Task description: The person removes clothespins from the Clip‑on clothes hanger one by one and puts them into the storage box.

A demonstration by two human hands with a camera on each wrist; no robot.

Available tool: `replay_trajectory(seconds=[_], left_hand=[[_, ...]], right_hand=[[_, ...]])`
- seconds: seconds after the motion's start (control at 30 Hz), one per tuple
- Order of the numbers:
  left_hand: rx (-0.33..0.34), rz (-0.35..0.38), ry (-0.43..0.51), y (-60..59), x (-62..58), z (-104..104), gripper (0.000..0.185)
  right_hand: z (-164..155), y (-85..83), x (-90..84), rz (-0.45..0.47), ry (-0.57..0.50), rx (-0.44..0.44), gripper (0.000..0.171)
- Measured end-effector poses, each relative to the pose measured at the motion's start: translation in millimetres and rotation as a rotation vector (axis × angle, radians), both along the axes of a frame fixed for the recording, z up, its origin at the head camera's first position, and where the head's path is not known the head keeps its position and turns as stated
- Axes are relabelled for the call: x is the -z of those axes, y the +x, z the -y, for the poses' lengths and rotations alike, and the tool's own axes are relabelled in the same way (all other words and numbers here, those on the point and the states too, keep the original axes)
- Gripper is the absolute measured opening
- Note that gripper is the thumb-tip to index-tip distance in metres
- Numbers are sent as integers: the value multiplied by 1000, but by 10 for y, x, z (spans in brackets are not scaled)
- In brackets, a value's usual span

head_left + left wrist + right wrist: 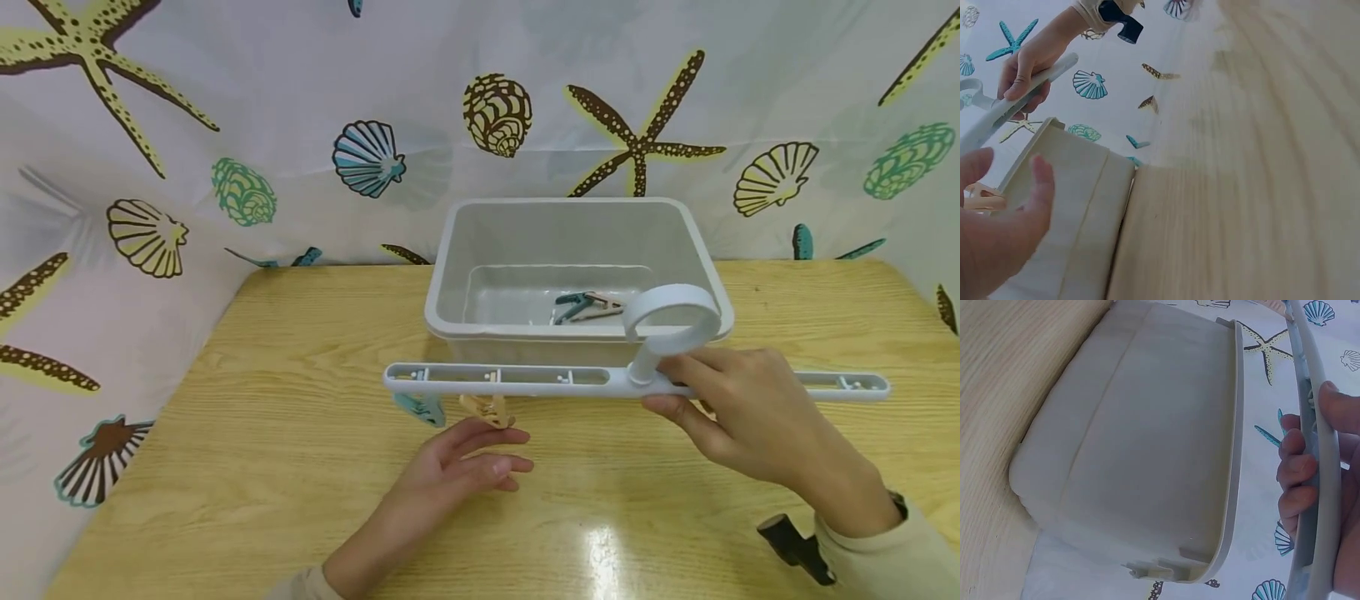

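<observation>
My right hand [757, 412] grips a white clip hanger [517, 381] near its middle, beside the round hook [675, 317]. Held level, the long slotted bar is in front of the bin, above the table. From its left part hang a teal clip [422, 408] and a peach clip [489, 410]. My left hand [465, 467] is just below the peach clip, its fingers extended and apart; whether a fingertip touches the clip, I cannot tell. In the right wrist view, fingers [1297, 472] wrap around the bar. The left wrist view shows the peach clip [984, 197] partly behind the left hand.
Behind the hanger, a light grey bin [442, 292] stands on the wooden table [300, 350]. Inside it lie a dark teal clip [573, 307] and a pinkish clip [603, 307]. A shell-and-starfish printed cloth [292, 92] hangs behind and along the sides.
</observation>
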State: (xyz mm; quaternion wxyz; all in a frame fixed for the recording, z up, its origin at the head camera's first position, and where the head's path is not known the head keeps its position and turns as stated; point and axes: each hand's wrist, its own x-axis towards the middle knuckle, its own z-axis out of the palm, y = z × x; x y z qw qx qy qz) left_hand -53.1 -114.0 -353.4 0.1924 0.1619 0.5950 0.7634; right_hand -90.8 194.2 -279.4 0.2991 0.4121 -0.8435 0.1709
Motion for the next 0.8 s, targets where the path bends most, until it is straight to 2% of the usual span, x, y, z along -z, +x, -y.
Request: replay_trajectory(seconds=[0.17, 0.3, 0.4, 0.53, 0.6, 0.8], left_hand=[[32, 75, 173, -50, 49, -21, 32], [93, 59, 348, -107, 102, -19, 28], [184, 25, 473, -160, 157, 16, 24], [293, -19, 535, -227, 231, 105, 28], [323, -11, 540, -246, 259, 150, 35], [390, 52, 584, -271, 281, 201, 36]], right_hand=[[4, 11, -12, 27, -13, -21, 46], [7, 18, -14, 57, -20, -36, 45], [6, 22, -11, 80, -26, -48, 44], [6, 24, -5, 100, -30, -60, 43], [7, 22, 0, 103, -26, -64, 43], [10, 7, 26, 102, -25, -87, 42]])
